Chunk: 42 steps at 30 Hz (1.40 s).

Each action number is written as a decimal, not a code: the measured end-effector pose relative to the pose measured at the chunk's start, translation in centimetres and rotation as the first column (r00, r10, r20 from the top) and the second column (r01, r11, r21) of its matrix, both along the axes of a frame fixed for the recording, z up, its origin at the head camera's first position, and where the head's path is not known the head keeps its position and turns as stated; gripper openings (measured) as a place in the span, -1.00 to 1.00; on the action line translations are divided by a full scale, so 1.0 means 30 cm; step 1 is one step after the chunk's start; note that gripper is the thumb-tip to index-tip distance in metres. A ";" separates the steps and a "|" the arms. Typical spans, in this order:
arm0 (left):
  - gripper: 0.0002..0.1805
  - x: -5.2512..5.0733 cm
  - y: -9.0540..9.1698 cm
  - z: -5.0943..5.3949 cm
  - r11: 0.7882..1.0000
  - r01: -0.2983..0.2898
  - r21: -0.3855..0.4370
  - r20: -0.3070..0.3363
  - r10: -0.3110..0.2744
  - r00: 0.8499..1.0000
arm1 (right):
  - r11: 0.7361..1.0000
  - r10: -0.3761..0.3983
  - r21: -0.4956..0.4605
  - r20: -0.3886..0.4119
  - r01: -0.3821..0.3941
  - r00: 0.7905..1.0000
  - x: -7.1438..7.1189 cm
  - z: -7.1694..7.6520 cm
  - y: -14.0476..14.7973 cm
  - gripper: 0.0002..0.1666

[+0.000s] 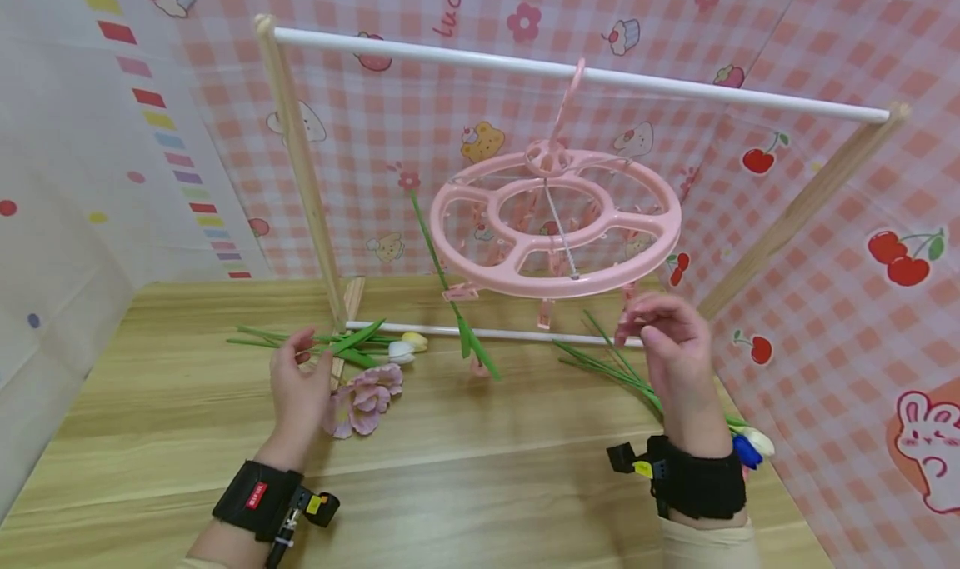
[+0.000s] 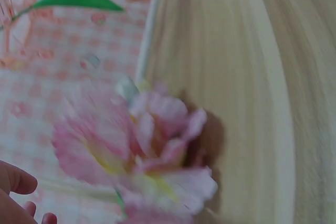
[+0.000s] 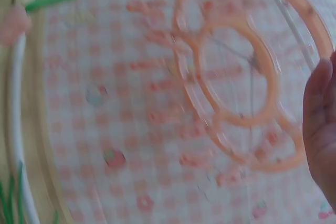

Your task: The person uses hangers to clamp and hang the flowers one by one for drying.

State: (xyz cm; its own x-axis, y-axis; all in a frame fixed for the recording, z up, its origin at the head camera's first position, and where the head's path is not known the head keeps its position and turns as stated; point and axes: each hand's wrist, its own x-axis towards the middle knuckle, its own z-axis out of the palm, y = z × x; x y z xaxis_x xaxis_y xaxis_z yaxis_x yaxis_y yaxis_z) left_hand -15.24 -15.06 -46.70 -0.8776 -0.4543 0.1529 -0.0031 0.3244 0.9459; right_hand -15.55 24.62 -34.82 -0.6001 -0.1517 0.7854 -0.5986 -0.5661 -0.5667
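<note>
Apparently nothing is gripped: the left hand (image 1: 300,386) is loosely spread, thumb apart from the fingers, and the right hand (image 1: 675,348) is loosely bent and seems to hold nothing, though whether its fingertips touch the pink hanger (image 1: 577,287) cannot be told. Just right of the left hand, a ruffled pink flower (image 1: 367,398) lies on the tabletop (image 1: 487,477); it should be light, its soft petals easily creased, so the stem is the safer hold. Beside the right wrist lie a blue tulip (image 1: 747,451) and a white one (image 1: 758,441); the green stems (image 1: 617,375) near them look thin and springy, suited to a light mid-stem pinch. By the left fingertips, a white tulip (image 1: 401,352) and a yellow tulip (image 1: 415,341) lie together, likely just as light. Farther out, between the hands, a single tulip (image 1: 466,336) hangs head down from a clip (image 1: 460,292) at the hanger's left. The hanger looks like stiff plastic and would probably swing if nudged; steady it by the rim. Above, its hook sits over the white rod (image 1: 420,50).
</note>
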 end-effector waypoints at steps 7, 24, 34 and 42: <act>-0.48 -0.017 -0.040 -0.052 0.995 -0.096 -0.016 0.094 0.097 0.991 | 0.882 -0.401 -0.167 0.224 0.440 0.888 -0.012 0.031 0.105 -0.89; -0.31 -0.062 -0.099 -0.105 0.931 -0.186 0.313 0.315 0.083 0.945 | 0.314 -0.886 0.220 0.418 0.924 0.201 -0.130 0.062 0.291 -0.68; -0.35 -0.071 -0.104 -0.103 0.901 -0.206 0.382 0.345 0.068 0.936 | 0.158 -0.932 0.459 0.361 0.874 -0.021 -0.153 0.088 0.353 -0.51; -0.35 -0.083 -0.107 -0.100 0.863 -0.198 0.464 0.321 0.044 0.946 | 0.222 -0.914 0.543 0.406 0.810 -0.022 -0.177 0.035 0.415 -0.26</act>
